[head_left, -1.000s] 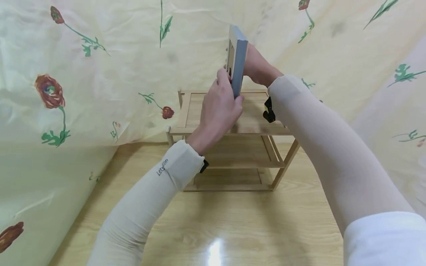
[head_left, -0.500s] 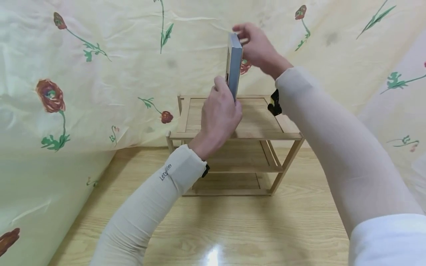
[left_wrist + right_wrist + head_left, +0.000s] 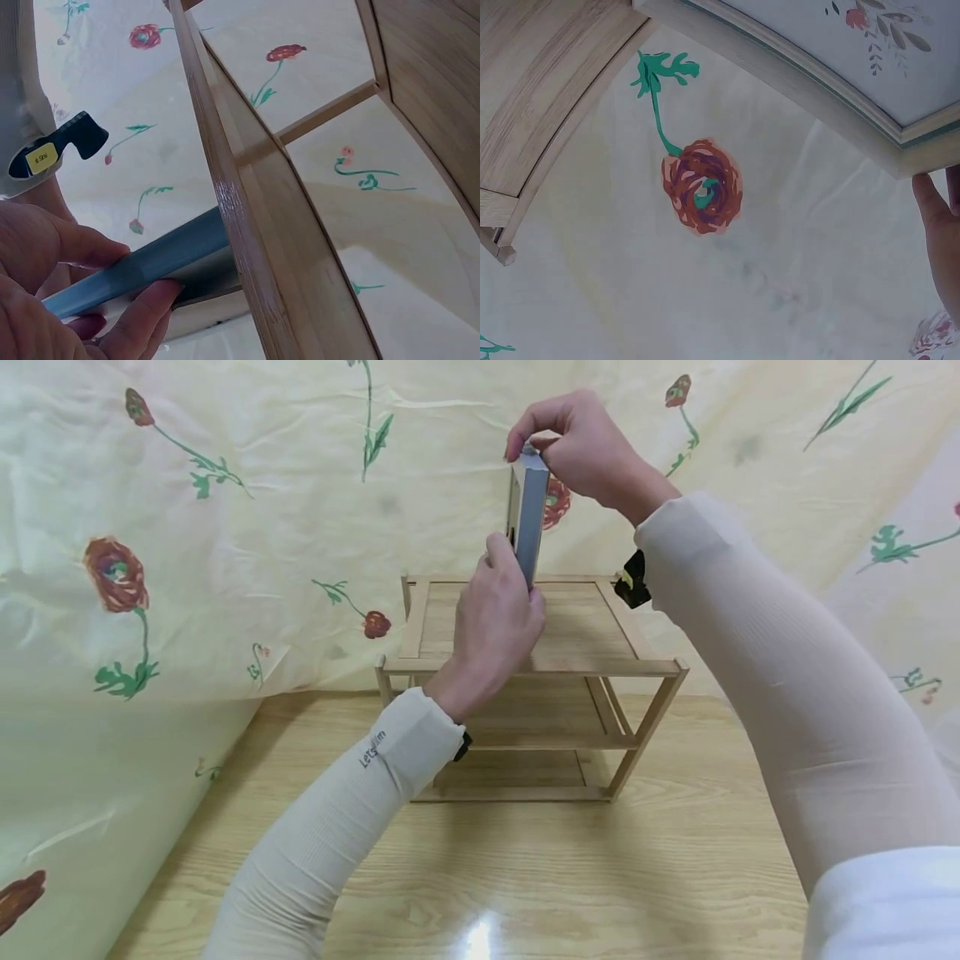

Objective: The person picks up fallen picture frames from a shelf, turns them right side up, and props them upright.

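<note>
A picture frame [image 3: 530, 518] stands upright, edge-on, in the head view, above a wooden rack's top. Its blue-grey side faces me. My left hand [image 3: 497, 614] grips the lower part, thumb on one side and fingers on the other; the left wrist view shows these fingers around the frame's edge [image 3: 165, 255]. At the upper corner, my right hand [image 3: 581, 450] pinches the frame with bent index finger and thumb. In the right wrist view, one finger of the right hand [image 3: 939, 232] touches the corner of the frame's pale moulding [image 3: 802, 97], which surrounds a floral print.
The three-tier wooden rack [image 3: 577, 618] stands behind and below the hands, against a flower-printed sheet [image 3: 262, 527] that covers the walls. Light wood flooring [image 3: 540, 868] stretches in front of it. A black wrist-camera mount [image 3: 633, 581] hangs under the right sleeve.
My right hand has moved from behind the frame up to its top corner, and its fingers have bent over it. The left hand keeps its grip; the frame has turned slightly more edge-on.
</note>
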Demonstrator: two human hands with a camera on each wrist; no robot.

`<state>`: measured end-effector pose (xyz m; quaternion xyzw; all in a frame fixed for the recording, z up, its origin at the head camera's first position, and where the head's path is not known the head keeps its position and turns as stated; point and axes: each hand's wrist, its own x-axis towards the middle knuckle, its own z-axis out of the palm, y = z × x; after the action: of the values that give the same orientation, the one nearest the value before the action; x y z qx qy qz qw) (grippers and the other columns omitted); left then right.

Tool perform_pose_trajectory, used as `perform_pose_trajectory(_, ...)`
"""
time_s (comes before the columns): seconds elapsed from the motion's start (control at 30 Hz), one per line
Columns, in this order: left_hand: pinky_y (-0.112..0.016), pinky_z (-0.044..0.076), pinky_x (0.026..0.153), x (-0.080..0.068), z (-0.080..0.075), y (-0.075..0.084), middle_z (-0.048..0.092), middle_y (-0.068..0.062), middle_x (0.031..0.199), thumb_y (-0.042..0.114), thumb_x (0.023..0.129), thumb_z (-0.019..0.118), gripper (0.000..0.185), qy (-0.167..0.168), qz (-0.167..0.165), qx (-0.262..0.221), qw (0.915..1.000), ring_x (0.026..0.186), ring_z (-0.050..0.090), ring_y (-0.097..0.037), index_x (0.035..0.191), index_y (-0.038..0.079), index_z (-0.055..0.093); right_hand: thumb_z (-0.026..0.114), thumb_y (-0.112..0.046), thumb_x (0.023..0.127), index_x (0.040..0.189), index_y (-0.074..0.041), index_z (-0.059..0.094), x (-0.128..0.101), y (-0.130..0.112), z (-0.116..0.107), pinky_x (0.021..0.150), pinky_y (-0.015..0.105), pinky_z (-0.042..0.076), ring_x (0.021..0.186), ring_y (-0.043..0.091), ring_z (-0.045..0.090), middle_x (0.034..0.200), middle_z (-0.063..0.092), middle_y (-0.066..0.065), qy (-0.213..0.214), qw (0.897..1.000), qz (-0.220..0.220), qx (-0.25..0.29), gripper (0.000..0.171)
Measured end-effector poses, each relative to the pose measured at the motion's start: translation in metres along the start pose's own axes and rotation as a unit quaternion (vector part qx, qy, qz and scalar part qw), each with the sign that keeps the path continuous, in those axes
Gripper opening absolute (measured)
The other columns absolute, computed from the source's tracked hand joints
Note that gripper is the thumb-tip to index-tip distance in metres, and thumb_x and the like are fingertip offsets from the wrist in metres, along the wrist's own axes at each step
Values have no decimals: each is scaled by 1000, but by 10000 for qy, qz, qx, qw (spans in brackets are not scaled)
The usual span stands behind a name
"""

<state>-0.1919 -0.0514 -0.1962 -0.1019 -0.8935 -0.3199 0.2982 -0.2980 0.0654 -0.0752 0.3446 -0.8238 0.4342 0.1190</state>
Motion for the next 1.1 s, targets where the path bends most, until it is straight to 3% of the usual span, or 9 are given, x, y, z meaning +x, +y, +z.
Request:
perform_pose_trajectory(0.23,-25,48,52,1,-2,-3,52,-5,83,13,92,59,29,-95,-6,49,9999,64,58,-18,110,5,36,26,18,75,93,3,69,2,3,1,111,33,34,106,18,50,100,60,1,-211,9998,-26,-16,49)
perform_pose_trajectory(0.37,-27,47,51,2,-7,-5,54,-2,80,21,92,59,30,-108,72,564,9983,61,58,-18,110,7,40,26,17,76,89,1,70,3,3,3,108,31,34,102,18,47,99,59,0,-208,9998,-40,70,48)
perform_pose_trajectory(0.5,-29,46,50,3,-24,-6,57,0,79,27,94,57,24,-247,164,1113,9933,61,57,-16,109,10,51,26,17,76,88,2,69,3,3,5,104,29,34,102,18,45,98,59,0,-197,9996,-55,215,47)
perform_pose_trajectory(0.73,-29,42,52,13,-58,-2,58,-1,85,22,95,50,28,-496,290,1431,9880,64,51,-18,120,14,59,30,13,81,89,-3,71,6,-1,7,86,29,40,104,18,45,97,59,1,-207,9997,-35,-91,44)
perform_pose_trajectory(0.8,-29,44,54,21,-64,-2,61,-2,94,22,95,49,33,-725,221,1532,9853,68,52,-19,126,14,56,31,13,81,88,-4,71,6,-2,8,76,29,40,103,20,45,97,59,2,-209,9998,-19,13,44)
perform_pose_trajectory(0.9,-30,46,59,33,-67,-4,60,-3,105,26,95,49,42,-1238,-39,1615,9791,76,54,-19,136,15,49,30,14,81,89,-3,71,5,-2,7,73,30,39,105,22,46,97,58,2,-216,9997,15,150,45)
perform_pose_trajectory(1.03,-29,43,61,48,-62,-11,55,-3,95,30,96,50,50,-1990,-497,1189,9715,74,52,-18,142,15,40,31,14,82,88,-2,71,3,0,7,91,31,38,110,19,45,98,58,1,-228,9997,-36,126,44)
perform_pose_trajectory(1.1,-29,41,63,54,-57,-16,52,-3,91,30,96,51,53,-2344,-691,823,9662,74,51,-18,144,14,37,31,15,82,88,-2,71,2,1,7,92,31,36,107,18,44,99,58,0,-205,9997,-46,95,44)
